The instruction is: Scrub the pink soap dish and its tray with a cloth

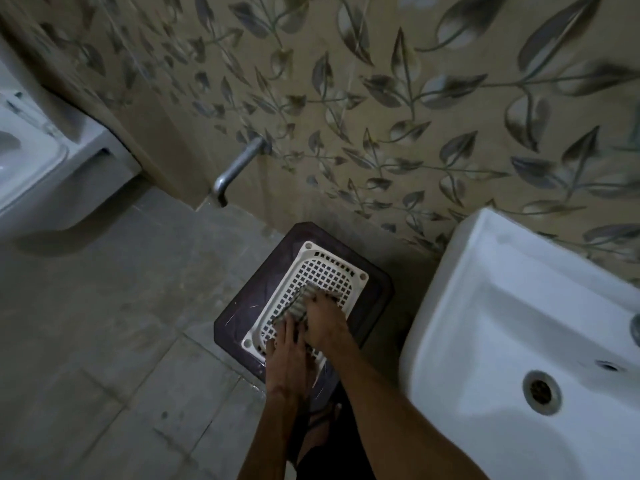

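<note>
A pale perforated tray (309, 251) with a grid bottom lies on a dark square stool (232, 318) on the floor; in this dim light it looks whitish. A striped grey cloth (300, 303) lies bunched on the tray's grid. My right hand (325, 322) is on the cloth, its fingers curled down over it. Beside it, my left hand (285, 353) rests with straight fingers on the tray's near part, fingertips touching the cloth's edge. The tray's near corner is hidden under my hands. I see no separate soap dish.
A white washbasin (502, 327) juts out at the right, close to my right forearm. A metal tap pipe (239, 164) sticks out of the leaf-patterned wall above the stool. A white toilet (38, 157) stands at the far left. Grey floor tiles (104, 323) spread left of the stool.
</note>
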